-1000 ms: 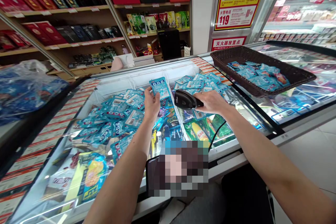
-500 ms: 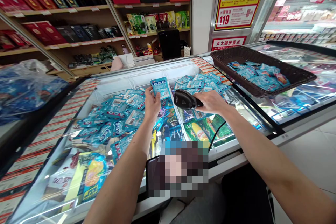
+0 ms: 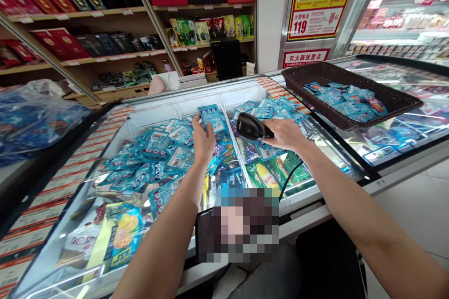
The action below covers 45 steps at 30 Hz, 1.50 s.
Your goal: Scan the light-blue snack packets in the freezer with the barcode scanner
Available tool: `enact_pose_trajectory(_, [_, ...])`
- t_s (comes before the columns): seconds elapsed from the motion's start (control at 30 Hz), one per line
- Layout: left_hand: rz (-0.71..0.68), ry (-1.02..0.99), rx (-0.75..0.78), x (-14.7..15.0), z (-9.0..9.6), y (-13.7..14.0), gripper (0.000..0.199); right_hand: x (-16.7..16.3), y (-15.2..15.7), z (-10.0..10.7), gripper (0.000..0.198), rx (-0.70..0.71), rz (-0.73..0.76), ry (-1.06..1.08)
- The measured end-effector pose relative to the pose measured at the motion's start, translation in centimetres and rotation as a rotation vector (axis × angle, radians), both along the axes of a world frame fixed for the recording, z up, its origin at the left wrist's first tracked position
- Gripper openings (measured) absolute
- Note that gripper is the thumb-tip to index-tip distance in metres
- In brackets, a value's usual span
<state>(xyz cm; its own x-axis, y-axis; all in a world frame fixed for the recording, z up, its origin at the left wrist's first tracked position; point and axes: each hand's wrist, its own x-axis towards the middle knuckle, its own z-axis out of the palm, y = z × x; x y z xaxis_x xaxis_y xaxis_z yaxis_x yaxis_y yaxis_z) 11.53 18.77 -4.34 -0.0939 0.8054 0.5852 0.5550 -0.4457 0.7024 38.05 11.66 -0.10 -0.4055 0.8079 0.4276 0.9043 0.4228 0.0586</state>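
My left hand is closed on a small blue snack packet, pinching its lower left edge above the open chest freezer. In my right hand is a black barcode scanner, its head tilted up and left toward the packet, a short gap apart. A black cable hangs below that hand. Beneath my left hand, a heap of similar blue packets fills the left compartment. More blue packets lie in the right one, behind the scanner.
A white divider splits the freezer. A brown wicker basket with blue packets stands on the right. At the left lies a clear plastic bag of blue packs. A phone with a blurred screen sits at the near edge.
The blue packet in my left hand has shifted slightly left and tilted. My right hand has moved a little to the right, and the scanner's head has tipped upward.
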Motion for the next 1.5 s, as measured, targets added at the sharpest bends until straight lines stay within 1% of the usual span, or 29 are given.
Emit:
enact_pose_trajectory(0.13, [0.204,0.071,0.091,-0.1,0.7,-0.5,0.046,0.4,0.2,0.2,0.032,-0.005,-0.156,0.015])
enact_pose_trajectory(0.23, [0.353,0.075,0.132,-0.4,1.0,-0.8,0.052,0.6,0.5,0.2,0.032,-0.002,-0.257,0.034])
enact_pose_trajectory(0.27, [0.386,0.081,0.149,-0.5,1.0,-0.8,0.054,0.7,0.5,0.2,0.032,0.002,-0.290,0.043])
enact_pose_trajectory(0.3, [0.390,0.098,0.168,-0.5,1.1,-0.9,0.056,0.8,0.6,0.2,0.034,0.006,-0.321,0.053])
enact_pose_trajectory(0.33, [0.360,0.129,0.188,-0.5,1.1,-1.0,0.056,0.9,0.6,0.1,0.035,0.008,-0.349,0.065])
enact_pose_trajectory(0.37, [0.299,0.176,0.205,-0.3,1.2,-1.1,0.055,0.9,0.7,0.1,0.037,0.010,-0.375,0.077])
enact_pose_trajectory(0.47, [0.014,0.389,0.213,0.3,1.5,-1.4,0.048,1.0,0.8,0.1,0.041,0.007,-0.413,0.109])
enact_pose_trajectory(0.57, [-0.270,0.611,0.194,1.3,2.0,-1.9,0.046,1.1,0.8,0.2,0.042,0.011,-0.432,0.124])
enact_pose_trajectory(0.63, [-0.422,0.703,0.179,1.9,2.2,-2.4,0.046,1.1,0.8,0.2,0.042,0.016,-0.436,0.124])
enact_pose_trajectory(0.77, [-0.612,0.784,0.072,3.1,2.4,-3.3,0.046,1.0,0.8,0.1,0.043,0.023,-0.415,0.130])
enact_pose_trajectory(0.87, [-0.687,0.834,-0.004,3.6,2.3,-3.7,0.044,1.0,0.8,0.1,0.043,0.037,-0.403,0.136])
enact_pose_trajectory(0.97, [-0.658,0.837,-0.028,3.6,2.0,-3.6,0.041,1.0,0.9,0.0,0.041,0.039,-0.404,0.135])
enact_pose_trajectory(1.17, [-0.406,0.698,0.033,3.0,1.2,-2.7,0.041,0.9,0.9,0.2,0.039,0.000,-0.408,0.115])
enact_pose_trajectory(1.23, [-0.349,0.679,0.041,3.0,1.0,-2.6,0.040,0.8,0.8,0.2,0.038,-0.012,-0.405,0.107])
enact_pose_trajectory(1.33, [-0.296,0.684,0.053,3.0,0.8,-2.6,0.042,0.6,0.6,0.2,0.037,-0.027,-0.393,0.095])
enact_pose_trajectory(1.43, [-0.238,0.698,0.055,3.0,0.5,-2.4,0.054,0.3,0.5,0.1,0.037,-0.030,-0.374,0.077])
enact_pose_trajectory(1.5, [-0.251,0.703,0.043,2.9,0.3,-2.1,0.055,0.2,0.5,0.0,0.036,-0.027,-0.358,0.066])
